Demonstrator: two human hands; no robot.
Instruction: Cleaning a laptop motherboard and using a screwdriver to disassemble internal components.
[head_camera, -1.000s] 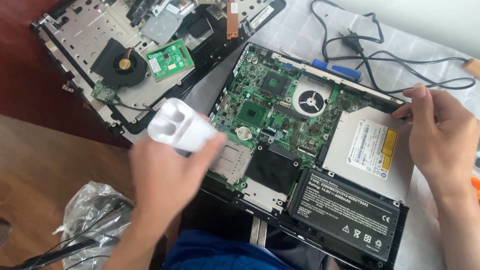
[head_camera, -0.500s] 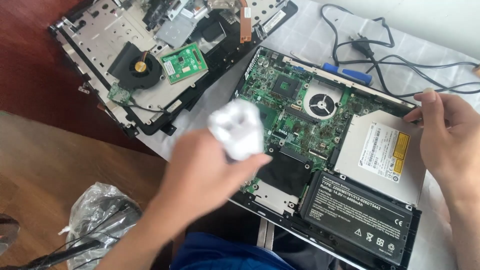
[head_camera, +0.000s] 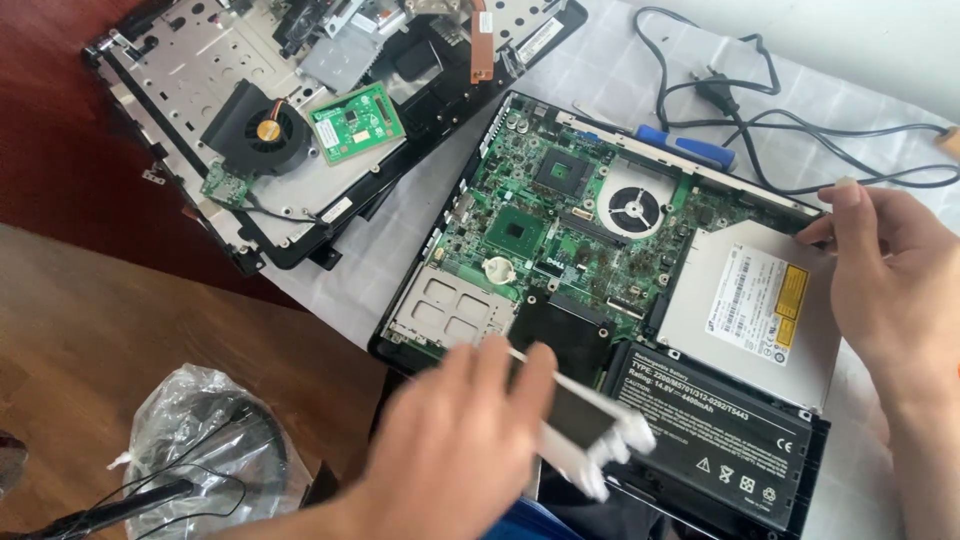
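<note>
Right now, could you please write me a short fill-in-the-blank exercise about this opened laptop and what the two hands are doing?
1. The left hand holds a small ____ plastic object in its grip.
2. The right hand rests at the edge of the silver ____ drive in the opened black laptop base.
3. The flat black battery pack sits directly ____ that drive in the picture.
4. The round cooling fan is set into the ____ circuit board.

Missing words: white; optical; below; green

second gutted laptop chassis (head_camera: 180, 120), blue screwdriver (head_camera: 690, 146), black power cord (head_camera: 790, 130), plastic bag (head_camera: 200, 440)
</note>
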